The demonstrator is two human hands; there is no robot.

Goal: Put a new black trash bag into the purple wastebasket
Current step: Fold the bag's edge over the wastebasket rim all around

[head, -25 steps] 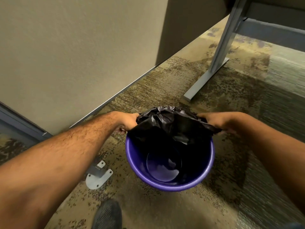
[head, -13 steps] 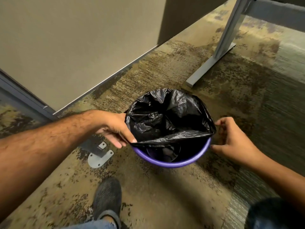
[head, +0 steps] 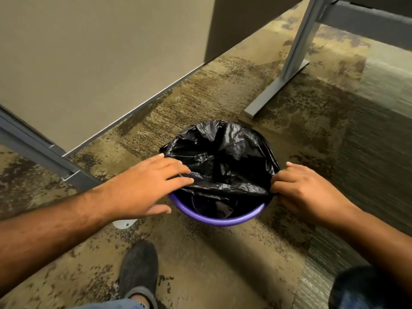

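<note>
carpet (head: 200,270) carries the purple wastebasket (head: 214,219), with the black trash bag (head: 223,161) draped over its far rim and sagging inside. left hand (head: 142,188) lies flat on the bag's left edge, fingers spread; right hand (head: 305,192) has its fingers pinched on the right edge.

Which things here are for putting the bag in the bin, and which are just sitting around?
For the job: black trash bag, purple wastebasket, left hand, right hand.

Just there: grey desk leg, white floor bracket, black shoe, partition panel.
</note>
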